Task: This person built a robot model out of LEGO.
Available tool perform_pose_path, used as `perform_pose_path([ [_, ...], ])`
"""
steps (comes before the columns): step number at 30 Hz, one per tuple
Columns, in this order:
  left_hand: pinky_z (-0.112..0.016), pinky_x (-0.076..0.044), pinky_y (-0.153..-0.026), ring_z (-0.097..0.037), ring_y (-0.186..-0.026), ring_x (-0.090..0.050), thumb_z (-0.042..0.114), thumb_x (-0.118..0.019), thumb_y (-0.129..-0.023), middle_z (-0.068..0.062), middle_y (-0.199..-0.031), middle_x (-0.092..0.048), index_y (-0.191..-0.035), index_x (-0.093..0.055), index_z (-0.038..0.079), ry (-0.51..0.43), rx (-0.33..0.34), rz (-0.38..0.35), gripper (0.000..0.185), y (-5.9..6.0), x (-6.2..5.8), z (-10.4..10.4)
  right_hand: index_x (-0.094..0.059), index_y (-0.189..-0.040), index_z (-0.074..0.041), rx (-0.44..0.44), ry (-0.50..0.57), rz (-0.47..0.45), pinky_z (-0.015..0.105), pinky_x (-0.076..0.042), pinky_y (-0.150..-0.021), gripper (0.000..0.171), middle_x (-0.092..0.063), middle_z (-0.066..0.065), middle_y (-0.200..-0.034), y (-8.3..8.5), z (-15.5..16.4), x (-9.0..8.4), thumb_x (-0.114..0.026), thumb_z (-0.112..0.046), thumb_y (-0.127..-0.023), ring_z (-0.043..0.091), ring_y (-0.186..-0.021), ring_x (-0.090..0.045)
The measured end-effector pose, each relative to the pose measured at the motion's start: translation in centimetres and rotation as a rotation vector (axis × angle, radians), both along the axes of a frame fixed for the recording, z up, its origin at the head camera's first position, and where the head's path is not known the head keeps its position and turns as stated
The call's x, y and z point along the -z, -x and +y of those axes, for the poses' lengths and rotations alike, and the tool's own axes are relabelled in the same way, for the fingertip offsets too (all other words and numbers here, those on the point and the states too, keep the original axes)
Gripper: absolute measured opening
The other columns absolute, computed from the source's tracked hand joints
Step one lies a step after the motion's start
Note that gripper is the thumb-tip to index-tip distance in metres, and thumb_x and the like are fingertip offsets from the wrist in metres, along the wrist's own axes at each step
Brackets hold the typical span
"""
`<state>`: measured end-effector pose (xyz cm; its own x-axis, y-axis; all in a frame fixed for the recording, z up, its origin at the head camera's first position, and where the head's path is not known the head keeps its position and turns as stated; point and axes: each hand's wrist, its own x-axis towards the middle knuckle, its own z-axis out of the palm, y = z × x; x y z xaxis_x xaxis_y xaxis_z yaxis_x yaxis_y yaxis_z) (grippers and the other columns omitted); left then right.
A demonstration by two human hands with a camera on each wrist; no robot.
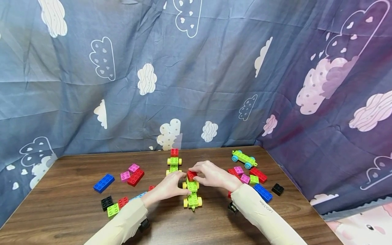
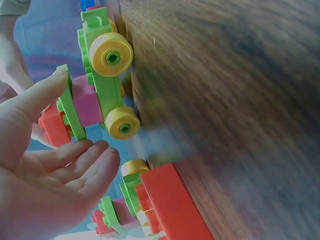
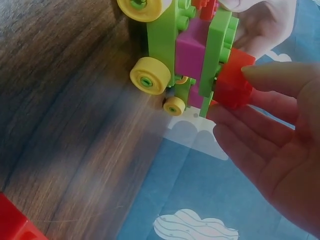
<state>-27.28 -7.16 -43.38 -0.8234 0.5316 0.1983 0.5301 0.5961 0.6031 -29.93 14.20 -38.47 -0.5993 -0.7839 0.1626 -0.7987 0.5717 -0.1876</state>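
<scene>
**Both hands on the near wheeled block car, mid-table**

Near edge: two cream sleeves enter from the bottom of the head view, forearms angled inward so the hands meet at the table's middle.

Left hand (image 1: 166,188): palm toward the car, fingers nearly straight and relaxed. In the left wrist view the thumb tip touches the edge of the car's upper green plate and the fingers lie loosely alongside; nothing is clasped.

Right hand (image 1: 214,176): comes from the right, knuckles up, fingers bent over the car's top. The right wrist view shows thumb and fingers pinching a small red brick (image 3: 234,80) that sits against the green plate at the top of the stack.

Green car (image 1: 192,194): stands on the wooden table (image 1: 76,217) on yellow wheels, between the two hands. Long axis runs near-to-far, roughly in line with the viewer; which end is the front I cannot tell. Layers, from the wrist views: green chassis, magenta block, green plate, red brick.

Further back: a second green car (image 1: 174,162) on yellow wheels with a red brick on top, just behind the first and on the same line. Loose bricks lie to the left, including a blue brick (image 1: 103,183), and to the right. Far right: a green car with blue wheels (image 1: 244,159), lying skewed near the cloud-print cloth backdrop (image 1: 196,85).
</scene>
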Motion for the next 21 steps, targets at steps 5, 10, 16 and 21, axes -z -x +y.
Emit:
perform_pose_path([
  [5,-0.049,-0.054,-0.088,-0.031,-0.103,-0.065,0.031,-0.082,-0.080,-0.019,-0.110,-0.068,-0.118,-0.063,-0.006,-0.004,0.000,-0.008,0.057,0.01,-0.11,0.07,-0.070,-0.119,-0.005,-0.007,0.028,-0.005,0.028,-0.057,-0.084,0.029,-0.074,0.003,-0.106,0.05,-0.02,0.05,-0.070,-0.018,-0.092,0.013,-0.093,-0.068],
  [10,-0.049,-0.054,-0.088,-0.031,-0.102,-0.065,0.031,-0.082,-0.079,-0.019,-0.110,-0.068,-0.117,-0.063,-0.006,-0.003,0.000,-0.009,0.055,-0.01,-0.05,0.08,-0.070,-0.111,-0.009,-0.002,0.069,-0.038,0.025,-0.056,-0.076,0.022,-0.073,0.000,-0.097,0.11,-0.13,0.12,-0.071,-0.018,-0.092,0.012,-0.083,-0.066],
  [16,-0.048,-0.054,-0.088,-0.029,-0.102,-0.064,0.031,-0.082,-0.079,-0.018,-0.111,-0.068,-0.118,-0.062,-0.005,0.002,-0.014,-0.017,0.057,-0.05,-0.04,0.09,-0.072,-0.109,-0.010,-0.012,0.054,0.008,0.022,-0.054,-0.077,0.020,-0.073,-0.001,-0.097,0.26,-0.33,0.18,-0.071,-0.019,-0.091,0.011,-0.084,-0.066],
  [21,-0.048,-0.054,-0.087,-0.029,-0.101,-0.064,0.032,-0.082,-0.079,-0.017,-0.110,-0.068,-0.119,-0.062,-0.004,0.005,-0.013,-0.001,0.057,-0.03,-0.03,0.17,-0.073,-0.110,-0.010,-0.015,0.044,0.027,0.024,-0.055,-0.080,0.021,-0.075,-0.001,-0.099,0.28,-0.52,0.17,-0.072,-0.019,-0.091,0.009,-0.087,-0.066],
])
